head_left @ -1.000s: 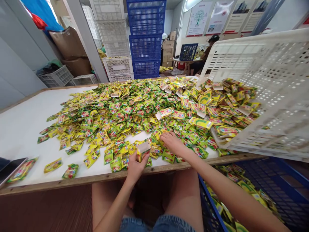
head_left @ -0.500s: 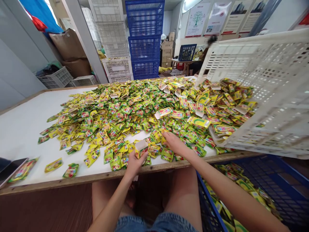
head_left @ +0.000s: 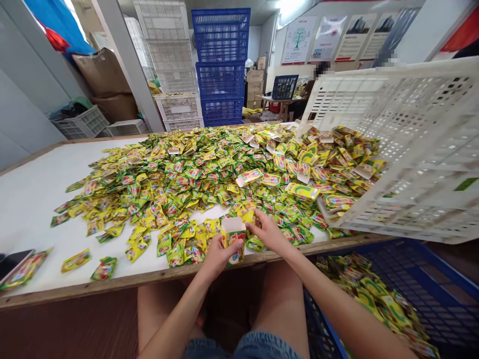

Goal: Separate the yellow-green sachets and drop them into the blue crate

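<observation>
My left hand (head_left: 220, 257) is closed round a small printed carton (head_left: 234, 242), held upright near the table's front edge with its white top flap raised. Just right of it, my right hand (head_left: 267, 230) pinches a yellow sachet (head_left: 248, 216) beside the carton's open top. Behind both hands spreads a wide heap of green and yellow sachets (head_left: 179, 174) on the white table (head_left: 33, 199). Several flat cartons lie on the heap, among them a yellow one (head_left: 302, 191) and one with an open white end (head_left: 250, 177).
A white plastic crate (head_left: 422, 214) lies tipped on the right, cartons spilling from it. Below the table edge stands a blue crate (head_left: 430, 279) with filled packs. A phone (head_left: 17, 264) rests at far left. Stacked blue crates (head_left: 221, 37) rise behind; a person (head_left: 309, 89) sits beyond.
My left hand has raised the carton and turned its printed face more toward me. My right hand has lifted a yellow sachet from the heap and brought it to the carton's top.
</observation>
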### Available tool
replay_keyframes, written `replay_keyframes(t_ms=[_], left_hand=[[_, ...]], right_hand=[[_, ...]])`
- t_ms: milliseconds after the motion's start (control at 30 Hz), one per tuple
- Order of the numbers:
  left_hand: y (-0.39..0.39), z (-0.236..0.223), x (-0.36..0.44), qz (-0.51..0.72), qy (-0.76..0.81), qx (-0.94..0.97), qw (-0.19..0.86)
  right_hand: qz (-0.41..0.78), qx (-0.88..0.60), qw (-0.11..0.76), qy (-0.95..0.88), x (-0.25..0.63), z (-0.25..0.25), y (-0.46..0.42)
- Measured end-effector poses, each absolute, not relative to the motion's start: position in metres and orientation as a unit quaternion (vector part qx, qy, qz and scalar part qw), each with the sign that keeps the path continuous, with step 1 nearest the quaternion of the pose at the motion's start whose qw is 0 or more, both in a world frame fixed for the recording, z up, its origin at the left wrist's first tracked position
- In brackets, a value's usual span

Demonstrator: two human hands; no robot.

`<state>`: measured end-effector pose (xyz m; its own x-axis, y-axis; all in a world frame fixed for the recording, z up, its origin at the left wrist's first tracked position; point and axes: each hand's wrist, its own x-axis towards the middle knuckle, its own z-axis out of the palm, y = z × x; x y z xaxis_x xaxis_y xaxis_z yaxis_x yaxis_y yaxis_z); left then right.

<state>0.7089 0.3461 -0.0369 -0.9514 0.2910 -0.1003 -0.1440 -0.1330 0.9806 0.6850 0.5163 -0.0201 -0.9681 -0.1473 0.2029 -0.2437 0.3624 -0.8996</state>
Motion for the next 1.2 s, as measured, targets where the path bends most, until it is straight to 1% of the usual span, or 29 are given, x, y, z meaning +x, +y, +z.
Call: replay_keyframes(t_ms=[67,133,267,333,400,533,700,833,933,1067,1133,1200], left_hand=[[0.343,-0.038,0.71,0.746,0.647,0.055,0.15],[0.341,-0.04,0.71,0.756,0.634,0.054,0.156],[0.343,-0.039,0.706,0.773,0.61,0.051,0.167],[0.345,-0.038,0.704,0.764,0.619,0.045,0.177],[0.346,-0.038,0.703,0.748,0.634,0.056,0.189],[0.342,-0.037,0.706,0.724,0.658,0.071,0.197],[0.341,-0.032,0.709,0.726,0.629,0.073,0.268],[0.342,-0.037,0.707,0.752,0.604,0.059,0.257],[0.338,-0.045,0.704,0.749,0.614,0.059,0.241],[0.335,-0.05,0.699,0.738,0.629,0.084,0.231],[0.336,-0.048,0.695,0.738,0.631,0.116,0.21],[0.338,-0.044,0.69,0.741,0.628,0.16,0.177]], right_hand=[[0.542,0.124,0.007,-0.831,0.687,-0.02,0.519],[0.545,0.112,0.006,-0.831,0.688,-0.015,0.523],[0.59,0.075,0.104,-0.797,0.691,0.006,0.52],[0.607,0.108,0.109,-0.78,0.693,0.017,0.513],[0.565,0.154,0.098,-0.805,0.693,0.025,0.506],[0.423,0.214,0.096,-0.875,0.689,0.032,0.501],[0.33,0.295,0.093,-0.892,0.682,0.03,0.498],[0.277,0.316,0.111,-0.9,0.684,0.023,0.487],[0.291,0.32,0.124,-0.893,0.689,0.015,0.483],[0.36,0.316,0.104,-0.872,0.696,0.009,0.487],[0.384,0.288,0.119,-0.869,0.698,0.007,0.489],[0.398,0.244,0.153,-0.871,0.699,0.004,0.49]])
